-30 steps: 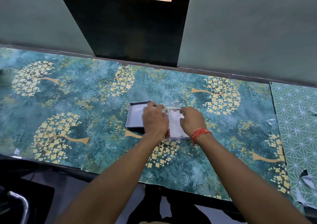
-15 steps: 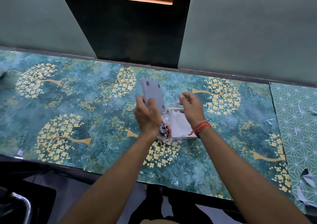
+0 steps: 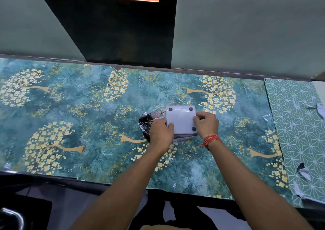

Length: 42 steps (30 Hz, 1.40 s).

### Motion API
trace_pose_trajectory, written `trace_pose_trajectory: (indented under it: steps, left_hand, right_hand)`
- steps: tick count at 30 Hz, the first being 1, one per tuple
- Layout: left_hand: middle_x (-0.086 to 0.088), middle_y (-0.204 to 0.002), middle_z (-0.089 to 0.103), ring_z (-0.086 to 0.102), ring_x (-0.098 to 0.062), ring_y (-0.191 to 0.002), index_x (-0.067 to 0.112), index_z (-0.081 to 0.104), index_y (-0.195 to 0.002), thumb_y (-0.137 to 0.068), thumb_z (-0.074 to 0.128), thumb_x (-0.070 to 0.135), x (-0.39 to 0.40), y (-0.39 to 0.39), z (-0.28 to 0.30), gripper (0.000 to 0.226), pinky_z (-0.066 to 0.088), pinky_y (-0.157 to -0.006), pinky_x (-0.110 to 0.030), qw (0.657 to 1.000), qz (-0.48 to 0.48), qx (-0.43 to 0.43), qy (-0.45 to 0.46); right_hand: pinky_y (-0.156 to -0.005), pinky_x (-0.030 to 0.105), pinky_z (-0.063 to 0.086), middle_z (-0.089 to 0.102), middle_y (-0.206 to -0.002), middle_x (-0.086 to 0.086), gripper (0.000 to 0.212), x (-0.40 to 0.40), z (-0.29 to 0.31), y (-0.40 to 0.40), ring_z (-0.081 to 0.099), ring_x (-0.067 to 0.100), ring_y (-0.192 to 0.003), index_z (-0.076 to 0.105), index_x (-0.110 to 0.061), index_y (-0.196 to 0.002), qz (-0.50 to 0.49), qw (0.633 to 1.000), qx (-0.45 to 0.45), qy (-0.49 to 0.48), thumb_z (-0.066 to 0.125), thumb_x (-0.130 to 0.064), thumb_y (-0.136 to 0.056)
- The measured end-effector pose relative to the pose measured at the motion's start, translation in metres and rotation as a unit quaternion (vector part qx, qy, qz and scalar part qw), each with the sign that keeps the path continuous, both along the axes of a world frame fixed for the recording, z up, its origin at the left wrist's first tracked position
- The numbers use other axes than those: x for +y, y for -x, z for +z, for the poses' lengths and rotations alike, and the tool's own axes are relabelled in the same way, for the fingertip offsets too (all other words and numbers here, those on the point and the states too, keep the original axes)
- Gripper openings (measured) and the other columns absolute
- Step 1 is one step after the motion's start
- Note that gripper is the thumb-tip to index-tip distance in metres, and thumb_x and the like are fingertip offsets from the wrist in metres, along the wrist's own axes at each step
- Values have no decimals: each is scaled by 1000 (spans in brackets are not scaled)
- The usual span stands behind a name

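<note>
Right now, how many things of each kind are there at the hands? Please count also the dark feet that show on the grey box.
2 hands: left hand, right hand
1 grey box
3 dark feet showing on it
1 black packet
1 orange wrist thread
Total: 8

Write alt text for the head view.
A left hand and a right hand, red thread round its wrist, grip opposite edges of a white square case with dark round pads at its corners. It sits on a table covered in teal sheet printed with yellow flowering trees; a crumpled black wrapper lies just left of it.
</note>
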<state>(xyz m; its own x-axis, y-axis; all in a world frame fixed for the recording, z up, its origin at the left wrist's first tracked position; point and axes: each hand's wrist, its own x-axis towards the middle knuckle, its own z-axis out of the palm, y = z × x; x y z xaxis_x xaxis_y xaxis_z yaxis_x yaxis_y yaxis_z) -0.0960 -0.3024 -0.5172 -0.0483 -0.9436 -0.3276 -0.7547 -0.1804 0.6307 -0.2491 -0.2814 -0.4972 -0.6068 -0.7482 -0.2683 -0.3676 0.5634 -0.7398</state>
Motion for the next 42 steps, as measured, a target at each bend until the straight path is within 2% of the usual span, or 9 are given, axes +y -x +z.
trace_pose_trajectory:
  steps: [13, 20, 23, 26, 29, 34, 38, 40, 42]
  left_hand:
    - [-4, -70, 75, 62, -14, -52, 8, 72, -72, -88, 68, 28, 5, -4, 12, 26, 45, -48, -24, 998, 25, -29, -46]
    - [-10, -66, 73, 72, -28, -57, 6, 70, -72, -81, 77, 31, -10, -9, 4, 27, 61, -65, -39, 992, 23, -2, -121]
    - [-19, -70, 72, 74, -32, -58, -3, 68, -83, -81, 79, 18, -23, -10, 11, 24, 63, -62, -47, 980, 39, 35, -194]
    - [-25, -101, 63, 68, -38, -75, -4, 54, -102, -91, 67, 12, -35, -5, 34, 23, 62, -60, -52, 920, 85, 145, -353]
    - [-26, -117, 47, 56, -46, -98, -1, 39, -123, -93, 53, 45, -48, -9, 44, 57, 58, -68, -59, 803, 172, 285, -494]
    - [-31, -127, 47, 53, -60, -110, -4, 52, -122, -84, 52, 65, -51, -21, 32, 79, 57, -66, -63, 673, 286, 421, -536]
    - [-22, -108, 61, 65, -38, -101, 6, 56, -113, -85, 61, 27, -44, -12, 30, 36, 59, -75, -58, 706, 275, 485, -437]
    - [-23, -115, 61, 67, -31, -88, 4, 56, -108, -84, 65, 17, -40, -7, 30, 29, 63, -59, -45, 754, 272, 489, -343]
    - [-22, -125, 61, 67, -25, -78, 6, 57, -105, -84, 68, 11, -37, -4, 28, 25, 59, -46, -34, 792, 233, 498, -265]
  right_hand:
    - [-62, 43, 57, 69, -77, 27, 19, -5, -6, -2, 67, 40, -73, 69, 4, -78, 82, 991, 76, -66, 53, -6, -80]
    - [-53, 17, 40, 68, -80, 4, 14, -8, -4, 7, 52, 5, -50, 73, -15, -97, 62, 992, -2, -106, 62, -14, -88]
    - [-75, 40, 59, 73, -90, 10, 9, -10, -4, 17, 68, 27, -75, 71, -16, -80, 56, 988, -79, -123, 67, -21, -86]
    - [-81, 58, 57, 69, -96, 17, 12, -6, 0, 22, 67, 36, -86, 68, -11, -90, 79, 969, -185, -147, 59, -17, -93]
    - [-75, 62, 57, 65, -89, 13, 18, 0, 4, 22, 64, 33, -80, 68, -13, -101, 78, 969, -194, -130, 51, -13, -96]
    - [-77, 45, 57, 72, -110, 8, 37, 15, 13, 25, 65, 27, -97, 73, -19, -102, 34, 945, -313, 85, 59, 9, -83]
    - [-78, 40, 55, 69, -117, 12, 27, 14, 19, 26, 62, 25, -109, 76, -14, -86, 21, 918, -352, 178, 63, 8, -77]
    - [-72, 41, 57, 65, -121, 14, 17, 6, 20, 25, 62, 26, -107, 68, -13, -102, -15, 919, -369, 135, 66, -11, -86]
    - [-68, 42, 59, 66, -117, 13, 41, 1, 16, 22, 65, 28, -97, 54, -18, -121, -30, 919, -391, 51, 68, -34, -86]
